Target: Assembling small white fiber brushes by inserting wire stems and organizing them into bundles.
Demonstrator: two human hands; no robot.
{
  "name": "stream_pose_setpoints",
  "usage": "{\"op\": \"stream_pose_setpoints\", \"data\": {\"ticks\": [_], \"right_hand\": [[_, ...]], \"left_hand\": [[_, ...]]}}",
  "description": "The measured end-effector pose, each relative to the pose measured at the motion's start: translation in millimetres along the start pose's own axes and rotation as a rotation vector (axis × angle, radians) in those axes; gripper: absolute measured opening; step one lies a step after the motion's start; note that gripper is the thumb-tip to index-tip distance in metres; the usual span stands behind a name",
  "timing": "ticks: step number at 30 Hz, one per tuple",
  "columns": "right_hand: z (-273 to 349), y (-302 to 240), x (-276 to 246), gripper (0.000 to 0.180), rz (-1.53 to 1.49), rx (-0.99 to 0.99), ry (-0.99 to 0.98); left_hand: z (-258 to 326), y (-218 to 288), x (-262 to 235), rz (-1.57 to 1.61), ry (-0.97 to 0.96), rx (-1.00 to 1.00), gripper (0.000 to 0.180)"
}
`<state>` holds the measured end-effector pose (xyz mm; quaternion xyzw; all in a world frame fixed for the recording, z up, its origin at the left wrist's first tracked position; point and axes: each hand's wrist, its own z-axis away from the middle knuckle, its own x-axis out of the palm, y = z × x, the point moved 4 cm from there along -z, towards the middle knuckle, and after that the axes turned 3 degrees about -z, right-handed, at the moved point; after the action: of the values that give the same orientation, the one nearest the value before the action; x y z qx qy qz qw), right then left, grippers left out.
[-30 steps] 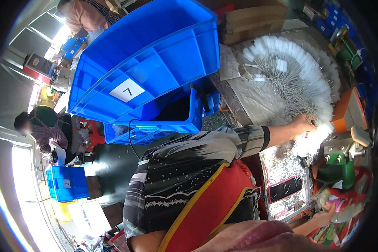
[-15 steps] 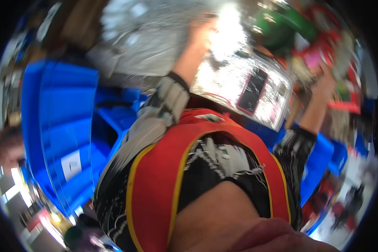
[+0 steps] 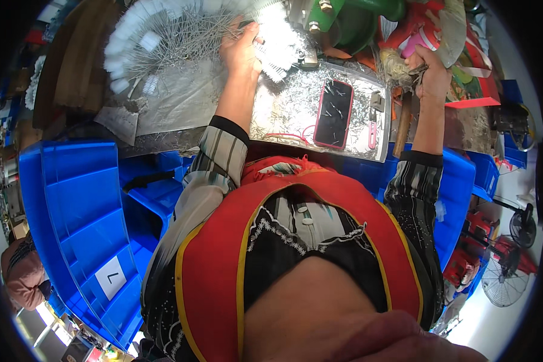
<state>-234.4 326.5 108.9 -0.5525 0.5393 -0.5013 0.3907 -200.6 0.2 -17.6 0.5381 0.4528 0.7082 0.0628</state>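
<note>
My left hand [image 3: 241, 53] is closed at the right edge of a heap of white-bristled brushes [image 3: 163, 45] with thin wire stems. A white-bristled brush [image 3: 273, 67] juts out beside its thumb, seemingly in its grip; strong glare hides part of it. My right hand [image 3: 433, 69] is closed at the right of the bench, beside a pale, worn bundle [image 3: 397, 67]. Small greyish bits show at its fingertips, too small to name. Between the hands, a light tray [image 3: 295, 117] strewn with wire clippings carries a red-edged phone [image 3: 333, 114].
A green machine [image 3: 359, 24] with bolts stands at the back. Near the tray's right side are a pink-handled cutter [image 3: 373, 130] and a wooden handle [image 3: 403, 123]. Blue bins [image 3: 81, 217] flank me. A red bag [image 3: 473, 90] lies right; a fan [image 3: 505, 277] stands behind.
The view has steadied from a blur and shifted. My left hand has come to the brush heap, left of the glare. My right hand stays near the red bag, now closed.
</note>
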Motion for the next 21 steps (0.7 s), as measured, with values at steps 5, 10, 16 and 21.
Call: {"op": "stream_pose_setpoints", "data": {"ticks": [5,10,16,21], "right_hand": [[-13,-6,-11,0.017,0.048,0.092,-0.044],[-31,-29,-10,0.019,0.07,0.181,-0.177],[9,13,-6,0.009,0.056,-0.333,0.005],[8,28,-2,0.019,-0.026,-0.168,-0.073]], "left_hand": [[-4,-3,1,-0.005,0.046,0.025,0.049],[-6,-6,0,0.0,0.041,0.041,0.05],[-9,-8,5,-0.04,0.036,0.031,0.045],[-14,0,-1,-0.019,0.115,0.122,0.037]]}}
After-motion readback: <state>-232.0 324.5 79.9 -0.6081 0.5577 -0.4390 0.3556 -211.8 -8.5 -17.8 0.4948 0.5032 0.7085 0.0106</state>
